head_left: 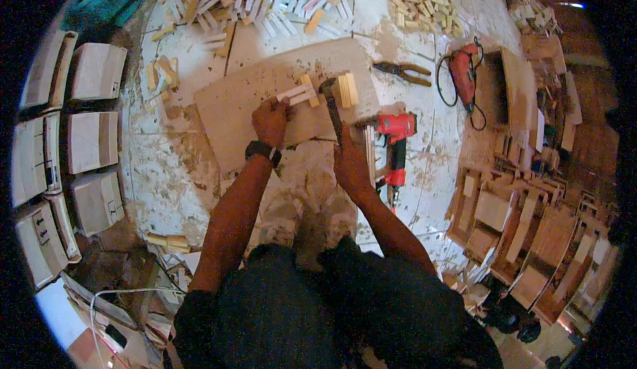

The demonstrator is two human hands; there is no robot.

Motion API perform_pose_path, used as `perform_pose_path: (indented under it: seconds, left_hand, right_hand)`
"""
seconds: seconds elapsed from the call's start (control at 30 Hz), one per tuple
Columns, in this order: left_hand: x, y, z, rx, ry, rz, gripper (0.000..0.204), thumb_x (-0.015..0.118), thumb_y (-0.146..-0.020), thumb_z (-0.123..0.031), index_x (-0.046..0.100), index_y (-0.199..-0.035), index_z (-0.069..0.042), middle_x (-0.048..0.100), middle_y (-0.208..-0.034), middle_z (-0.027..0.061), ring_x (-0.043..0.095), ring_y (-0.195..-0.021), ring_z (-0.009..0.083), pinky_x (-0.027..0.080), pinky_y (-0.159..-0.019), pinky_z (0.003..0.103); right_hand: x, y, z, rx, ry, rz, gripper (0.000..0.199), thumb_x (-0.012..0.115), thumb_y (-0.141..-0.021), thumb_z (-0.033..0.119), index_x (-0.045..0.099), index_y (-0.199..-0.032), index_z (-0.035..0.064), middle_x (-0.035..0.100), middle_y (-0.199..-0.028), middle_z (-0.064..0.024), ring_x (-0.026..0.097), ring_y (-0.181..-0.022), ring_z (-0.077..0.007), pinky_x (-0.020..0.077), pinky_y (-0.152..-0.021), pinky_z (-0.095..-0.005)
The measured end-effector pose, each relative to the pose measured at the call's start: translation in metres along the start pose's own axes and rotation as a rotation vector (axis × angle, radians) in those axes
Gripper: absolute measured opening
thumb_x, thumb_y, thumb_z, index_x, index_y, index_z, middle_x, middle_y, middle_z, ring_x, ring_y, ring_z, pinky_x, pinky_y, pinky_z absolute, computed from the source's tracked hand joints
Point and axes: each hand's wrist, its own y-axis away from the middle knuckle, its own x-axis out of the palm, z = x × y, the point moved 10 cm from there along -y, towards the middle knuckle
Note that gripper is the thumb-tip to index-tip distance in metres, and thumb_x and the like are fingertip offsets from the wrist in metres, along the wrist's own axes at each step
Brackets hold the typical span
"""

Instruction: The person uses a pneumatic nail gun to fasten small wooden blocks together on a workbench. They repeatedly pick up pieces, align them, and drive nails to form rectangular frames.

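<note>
Left grip (271, 121) pinches wooden piece (310, 91) inside far edge of cardboard (229, 117); right grip (350, 163) wraps hammer (334, 109). I'd brace the piece flat, tap squarely.

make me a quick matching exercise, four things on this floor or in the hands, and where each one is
Column 1
1. hammer
2. pale wooden strips
3. pliers
4. nail gun

Column 2
a. between the cardboard and the red corded tool
b. just right of the right hand
c. in the right hand
d. at the fingers of the left hand

Pairs: 1-c, 2-d, 3-a, 4-b
</note>
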Motion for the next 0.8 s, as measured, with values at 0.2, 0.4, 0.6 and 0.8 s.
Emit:
perform_pose_path:
  seconds: [0.2,0.4,0.6,0.8]
  left_hand:
    - [0.001,0.003,-0.02,0.255,0.067,0.001,0.015,0.064,-0.083,-0.01,0.063,-0.08,0.005,0.065,-0.07,0.0085,0.064,-0.059,0.0138,0.051,-0.053,0.025]
    - [0.0,0.002,-0.001,0.014,-0.103,0.012,0.019,0.064,-0.083,-0.012,0.064,-0.084,0.006,0.066,-0.073,0.0103,0.064,-0.061,0.0139,0.051,-0.054,0.025]
    - [0.0,-0.002,-0.017,0.065,-0.075,0.007,0.021,0.064,-0.083,-0.014,0.064,-0.085,0.007,0.066,-0.073,0.0102,0.063,-0.06,0.014,0.049,-0.052,0.025]
    - [0.004,-0.006,-0.013,0.05,-0.178,0.052,0.023,0.064,-0.084,-0.014,0.064,-0.092,0.008,0.066,-0.073,0.0105,0.063,-0.059,0.0148,0.05,-0.054,0.025]
  right_hand:
    - [-0.01,-0.006,0.017,-0.097,0.005,-0.068,0.055,0.047,-0.091,0.013,0.025,-0.141,0.0029,0.055,-0.108,-0.0287,0.056,-0.086,-0.0435,0.0462,-0.072,-0.0487]
    - [-0.002,-0.003,0.014,-0.069,-0.031,-0.037,0.062,0.052,-0.086,0.01,0.023,-0.141,0.0015,0.058,-0.094,-0.0271,0.058,-0.075,-0.0428,0.0464,-0.063,-0.0502]
    - [-0.007,-0.007,0.019,-0.182,-0.115,-0.185,0.06,0.05,-0.088,0.011,0.023,-0.14,-0.0001,0.058,-0.097,-0.0283,0.058,-0.078,-0.0437,0.0465,-0.067,-0.0504]
    - [0.004,-0.015,0.002,-0.121,0.026,-0.098,0.059,0.05,-0.087,0.009,0.024,-0.139,-0.0007,0.06,-0.089,-0.0264,0.059,-0.076,-0.0421,0.0467,-0.066,-0.0504]
